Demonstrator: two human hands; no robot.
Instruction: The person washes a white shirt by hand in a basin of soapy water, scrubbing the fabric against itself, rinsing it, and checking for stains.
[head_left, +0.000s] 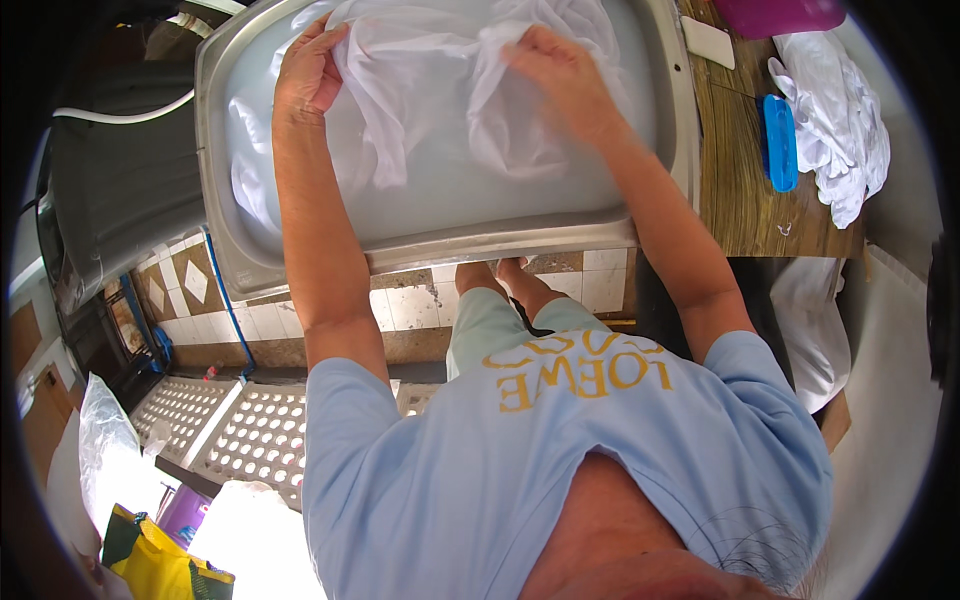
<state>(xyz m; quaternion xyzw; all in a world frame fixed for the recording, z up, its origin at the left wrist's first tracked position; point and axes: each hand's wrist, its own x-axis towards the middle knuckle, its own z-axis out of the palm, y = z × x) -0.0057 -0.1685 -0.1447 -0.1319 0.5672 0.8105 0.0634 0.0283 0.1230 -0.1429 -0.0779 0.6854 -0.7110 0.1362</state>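
Observation:
A thin wet white cloth (385, 85) is stretched between my hands over a metal basin (430, 243) of cloudy water. My left hand (312, 72) pinches its left part near the basin's far left side. On the right, my right hand (560, 75) grips another fold; it is slightly blurred by motion. The lower folds of the cloth hang into the water, and its far end is cut off by the frame's top. More white fabric (248, 190) floats along the basin's left wall.
Right of the basin, a wooden counter (740, 190) bears a blue plastic case (780, 145), a white block (708, 42), a purple container (780, 12) and piled white cloth (840, 115). A dark appliance (125, 165) stands left. Perforated panels (260, 430) and a yellow bag (165, 560) lie lower left.

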